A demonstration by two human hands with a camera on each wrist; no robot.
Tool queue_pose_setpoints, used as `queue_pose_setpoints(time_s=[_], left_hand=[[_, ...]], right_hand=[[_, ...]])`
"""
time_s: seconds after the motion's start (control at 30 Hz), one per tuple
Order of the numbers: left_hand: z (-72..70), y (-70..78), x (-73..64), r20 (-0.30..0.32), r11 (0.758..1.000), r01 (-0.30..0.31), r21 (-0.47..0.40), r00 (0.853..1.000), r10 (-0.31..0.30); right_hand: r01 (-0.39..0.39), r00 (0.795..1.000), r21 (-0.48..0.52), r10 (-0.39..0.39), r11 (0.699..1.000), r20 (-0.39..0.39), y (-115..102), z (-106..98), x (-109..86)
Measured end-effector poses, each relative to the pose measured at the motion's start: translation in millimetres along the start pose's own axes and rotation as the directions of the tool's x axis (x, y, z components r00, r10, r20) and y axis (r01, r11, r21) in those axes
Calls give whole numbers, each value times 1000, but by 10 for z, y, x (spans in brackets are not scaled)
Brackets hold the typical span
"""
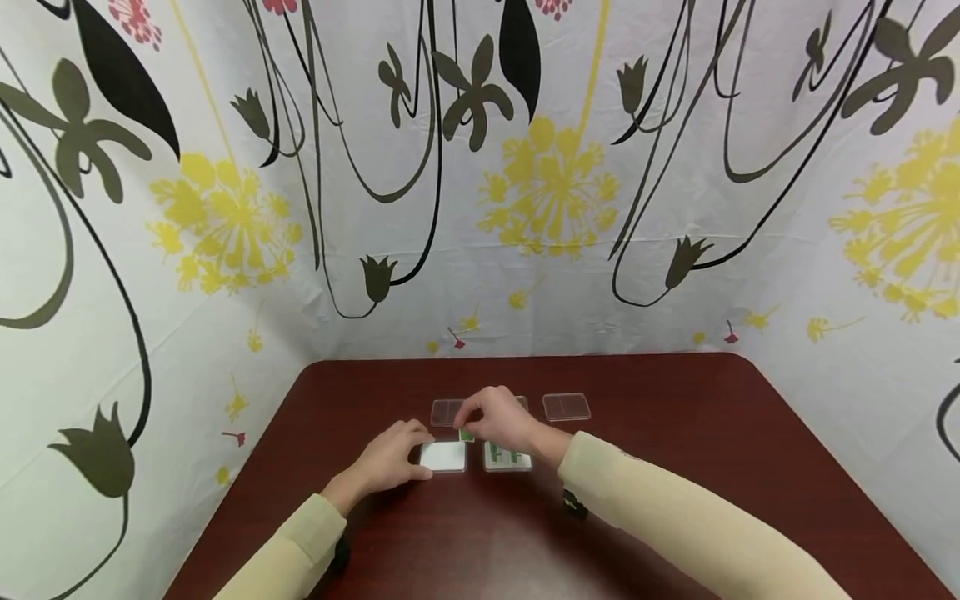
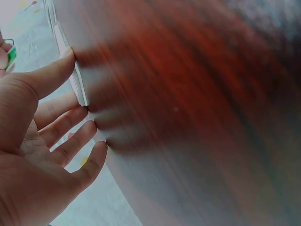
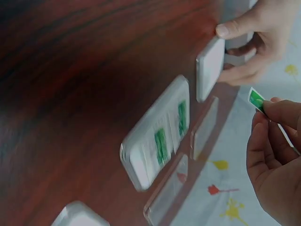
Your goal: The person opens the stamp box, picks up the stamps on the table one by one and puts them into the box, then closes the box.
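Note:
My left hand (image 1: 390, 457) holds the left side of a flat white case (image 1: 444, 457) on the table, thumb at its near edge and fingers at the far side. In the right wrist view that case (image 3: 210, 68) has a clear rim. Above the table behind it, my right hand (image 1: 504, 419) pinches a small green card with a white border (image 3: 257, 99) between thumb and fingers. Part of the card is hidden by the fingers. Right of the white case lies a clear case with green-printed pieces (image 1: 507, 458), below the right hand.
Clear empty-looking lids lie in a row farther back, one at left (image 1: 444, 411), one at right (image 1: 567, 407), another partly behind the right hand. The right wrist view shows a further white case corner (image 3: 80, 217). Patterned cloth (image 1: 480, 325) hangs behind the dark red table (image 1: 675, 433).

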State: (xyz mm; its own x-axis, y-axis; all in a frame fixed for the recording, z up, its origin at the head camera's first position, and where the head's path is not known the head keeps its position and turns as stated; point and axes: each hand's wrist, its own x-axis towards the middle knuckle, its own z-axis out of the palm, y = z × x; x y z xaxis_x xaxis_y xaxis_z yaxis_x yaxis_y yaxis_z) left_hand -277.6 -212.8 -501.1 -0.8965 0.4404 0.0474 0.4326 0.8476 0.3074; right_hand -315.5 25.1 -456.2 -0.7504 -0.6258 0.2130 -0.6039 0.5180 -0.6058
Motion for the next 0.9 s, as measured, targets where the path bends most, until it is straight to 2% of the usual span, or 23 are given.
queue_pose_setpoints(time_s=[0.33, 0.47, 0.77, 0.9], left_hand=[[27, -26, -10, -7, 1000, -6, 10, 1000, 6], [28, -22, -7, -14, 1000, -19, 1, 1000, 19], [35, -10, -4, -13, 1000, -3, 4, 1000, 4], [37, -20, -7, -9, 1000, -5, -2, 1000, 5]], right_hand=[[3, 1000, 5, -3, 1000, 21, 30, 391, 128], [9, 1000, -33, -9, 999, 2, 37, 443, 135], [-2, 1000, -104, 0, 995, -18, 80, 523, 163], [18, 1000, -144, -21, 989, -21, 76, 552, 176]])
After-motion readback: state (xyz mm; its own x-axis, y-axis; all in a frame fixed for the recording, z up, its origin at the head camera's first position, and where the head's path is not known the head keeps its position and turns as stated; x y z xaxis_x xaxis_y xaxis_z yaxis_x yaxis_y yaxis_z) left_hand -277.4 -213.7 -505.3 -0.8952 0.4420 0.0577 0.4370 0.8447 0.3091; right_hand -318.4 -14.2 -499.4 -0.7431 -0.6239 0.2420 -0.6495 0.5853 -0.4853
